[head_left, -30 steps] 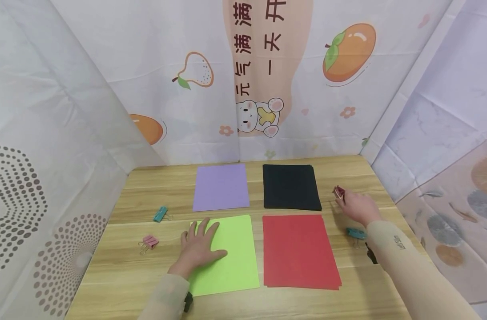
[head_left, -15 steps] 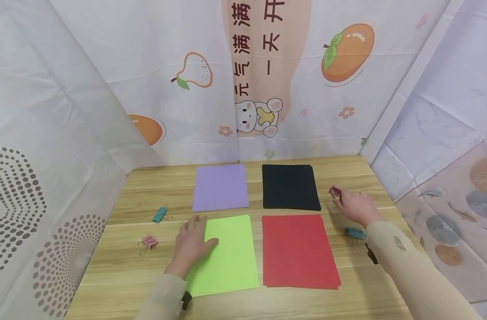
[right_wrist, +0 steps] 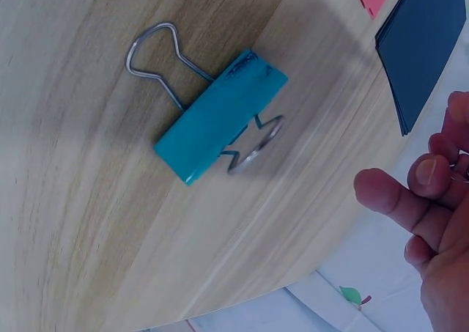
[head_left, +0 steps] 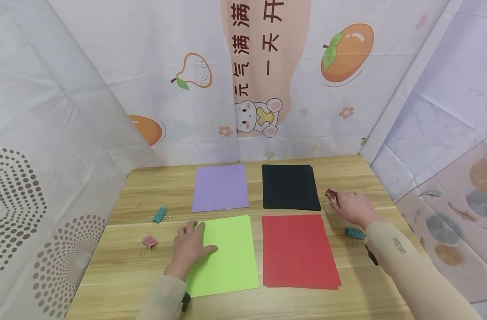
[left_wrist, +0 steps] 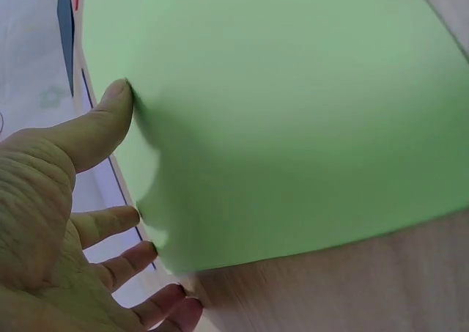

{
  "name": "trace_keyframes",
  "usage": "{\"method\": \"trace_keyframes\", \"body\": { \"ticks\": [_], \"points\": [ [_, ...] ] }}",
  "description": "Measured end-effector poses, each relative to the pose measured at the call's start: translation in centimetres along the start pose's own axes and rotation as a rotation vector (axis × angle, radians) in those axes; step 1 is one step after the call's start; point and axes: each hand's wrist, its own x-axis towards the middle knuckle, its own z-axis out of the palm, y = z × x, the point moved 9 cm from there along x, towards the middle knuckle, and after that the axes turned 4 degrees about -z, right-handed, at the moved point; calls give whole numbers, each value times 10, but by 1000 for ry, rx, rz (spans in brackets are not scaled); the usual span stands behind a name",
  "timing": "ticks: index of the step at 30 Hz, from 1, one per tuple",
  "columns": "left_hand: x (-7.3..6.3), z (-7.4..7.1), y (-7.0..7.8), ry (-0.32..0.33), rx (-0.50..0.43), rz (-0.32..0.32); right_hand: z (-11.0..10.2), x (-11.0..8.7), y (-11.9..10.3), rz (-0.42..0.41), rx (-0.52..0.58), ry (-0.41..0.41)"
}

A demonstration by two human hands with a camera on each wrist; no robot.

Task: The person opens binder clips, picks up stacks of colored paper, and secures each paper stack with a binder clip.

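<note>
My left hand [head_left: 188, 249] rests at the upper left part of a stack of bright green paper [head_left: 231, 258], fingers spread near its far left corner. In the left wrist view the thumb and fingertips lie right at the edge of the green paper [left_wrist: 293, 127]. To the right of the black paper stack [head_left: 290, 186], my right hand [head_left: 356, 209] pinches a dark red binder clip [head_left: 330, 195] with metal handles. Just below that hand lies a teal binder clip [head_left: 355, 233], large in the right wrist view with both wire handles showing.
A red paper stack [head_left: 299, 251] lies right of the green one, and purple paper [head_left: 220, 187] behind the green. On the left of the wooden table [head_left: 119, 275] are another teal binder clip [head_left: 160, 215] and a pink binder clip [head_left: 149, 242]. Printed curtains [head_left: 203, 115] surround the table.
My left hand has drawn back leftward over the green paper, its fingers less spread. The right hand has shifted slightly left with the dark red binder clip, toward the black paper.
</note>
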Motion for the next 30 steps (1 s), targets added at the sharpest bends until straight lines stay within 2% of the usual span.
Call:
{"method": "trace_keyframes", "body": {
  "ticks": [8,15,21,30],
  "points": [
    [4,-1,-4,-1,12,-9,6,0,-4,-13,3,-27],
    [8,-1,-5,-17,13,-15,8,0,-5,-23,-26,-26],
    [10,3,-7,-34,39,-10,8,-2,-7,-34,-16,-34],
    [13,3,-6,-49,24,-11,7,-2,-10,-41,-2,-23]
  ]
}}
